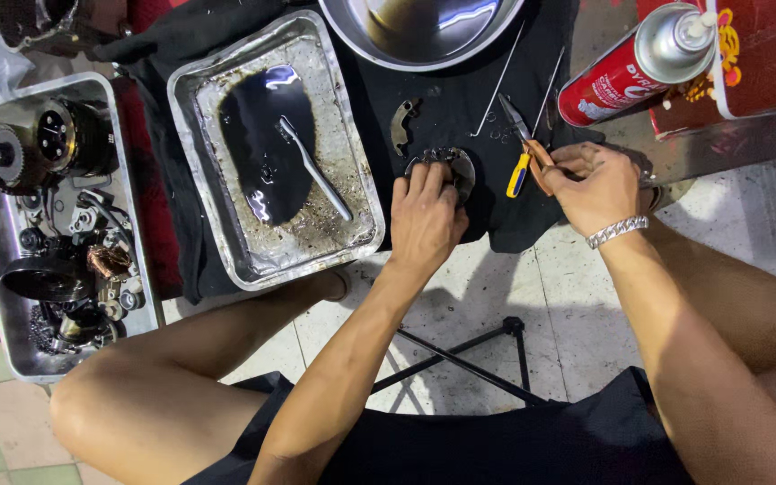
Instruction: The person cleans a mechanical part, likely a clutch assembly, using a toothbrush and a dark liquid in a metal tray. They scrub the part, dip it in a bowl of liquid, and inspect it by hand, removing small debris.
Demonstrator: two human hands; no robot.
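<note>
1. Pressing down, my left hand [426, 218] has its fingers curled tight over a round metal part [455, 166] on the black cloth [460, 108].
2. My right hand [596, 187] is clamped on pliers [523, 148] just beside it.
3. Open floor [496, 287] lies below the cloth's edge; a greasy tray [361, 171] crowds the left.

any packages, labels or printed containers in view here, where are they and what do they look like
spray can: top right, lying tilted on the red surface beyond the right hand; a red cylinder with white lettering, silver shoulder and white nozzle.
printed red panel: far top right corner, partly under the can; flat, red with a white border and yellow ornament. Whether it is a box or a mat is unclear.
No screens or signs in view.
</note>
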